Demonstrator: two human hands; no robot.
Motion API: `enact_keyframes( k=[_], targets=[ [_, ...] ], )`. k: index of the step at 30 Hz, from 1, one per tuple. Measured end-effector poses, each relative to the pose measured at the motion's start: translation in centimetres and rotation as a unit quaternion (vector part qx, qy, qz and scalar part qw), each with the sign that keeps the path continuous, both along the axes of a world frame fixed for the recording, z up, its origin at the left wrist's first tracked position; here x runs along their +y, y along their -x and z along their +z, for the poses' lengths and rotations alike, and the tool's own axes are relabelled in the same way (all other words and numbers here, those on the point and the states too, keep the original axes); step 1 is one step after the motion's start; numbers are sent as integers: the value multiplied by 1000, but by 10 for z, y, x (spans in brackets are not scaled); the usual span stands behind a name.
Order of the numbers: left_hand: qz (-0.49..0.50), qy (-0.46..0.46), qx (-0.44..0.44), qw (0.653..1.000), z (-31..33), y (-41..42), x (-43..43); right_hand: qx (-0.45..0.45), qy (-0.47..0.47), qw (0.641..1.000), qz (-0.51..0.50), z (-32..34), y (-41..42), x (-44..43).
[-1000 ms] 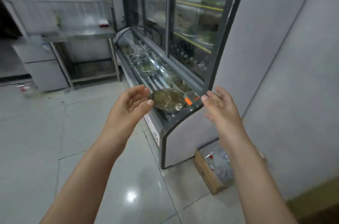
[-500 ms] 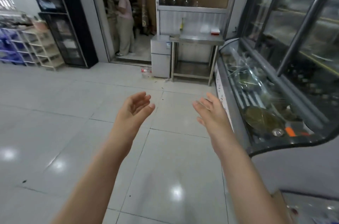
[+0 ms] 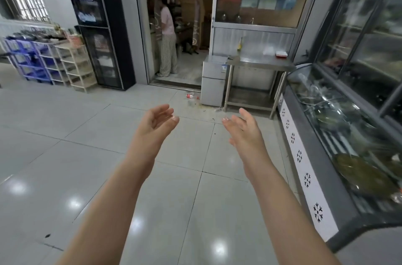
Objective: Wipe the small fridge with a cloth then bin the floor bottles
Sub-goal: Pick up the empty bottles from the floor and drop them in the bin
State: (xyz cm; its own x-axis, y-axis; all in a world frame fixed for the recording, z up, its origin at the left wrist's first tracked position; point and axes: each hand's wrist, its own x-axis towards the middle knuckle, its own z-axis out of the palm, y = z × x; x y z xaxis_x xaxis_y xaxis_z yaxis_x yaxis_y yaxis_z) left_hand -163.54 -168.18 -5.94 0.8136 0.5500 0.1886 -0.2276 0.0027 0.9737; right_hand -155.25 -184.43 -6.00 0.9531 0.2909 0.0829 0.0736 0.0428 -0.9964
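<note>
A small grey fridge (image 3: 213,82) stands on the floor at the far side of the room, beside a steel table (image 3: 260,63). A clear bottle with a red label (image 3: 191,96) lies on the tiles just left of the fridge. My left hand (image 3: 155,123) and my right hand (image 3: 244,129) are raised in front of me, palms facing each other, fingers apart, holding nothing. Both hands are well short of the fridge and the bottle. No cloth and no bin are in view.
A glass display chiller (image 3: 339,145) with snowflake marks runs along the right. A person (image 3: 167,36) stands in the doorway left of the fridge. A black cabinet (image 3: 100,34) and racks (image 3: 74,64) line the left wall. Small debris (image 3: 208,110) lies on the tiles before the fridge.
My view has swung left, away from the chiller's corner and the cardboard box, and now faces the far fridge and doorway. Both hands stay raised and empty.
</note>
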Motion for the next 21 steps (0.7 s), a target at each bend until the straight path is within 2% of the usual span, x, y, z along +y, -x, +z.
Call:
enact_keyframes(
  k=[8,14,21],
  targets=[
    [-13,13,6,1000,-16,-91,67,9,5,1000,-14,-5,-92,67],
    [-18,22,18,999,-31,-215,115,23,6,1000,-19,-25,-214,114],
    [-19,30,31,999,-26,-365,167,36,9,999,-31,-16,-367,162]
  ],
)
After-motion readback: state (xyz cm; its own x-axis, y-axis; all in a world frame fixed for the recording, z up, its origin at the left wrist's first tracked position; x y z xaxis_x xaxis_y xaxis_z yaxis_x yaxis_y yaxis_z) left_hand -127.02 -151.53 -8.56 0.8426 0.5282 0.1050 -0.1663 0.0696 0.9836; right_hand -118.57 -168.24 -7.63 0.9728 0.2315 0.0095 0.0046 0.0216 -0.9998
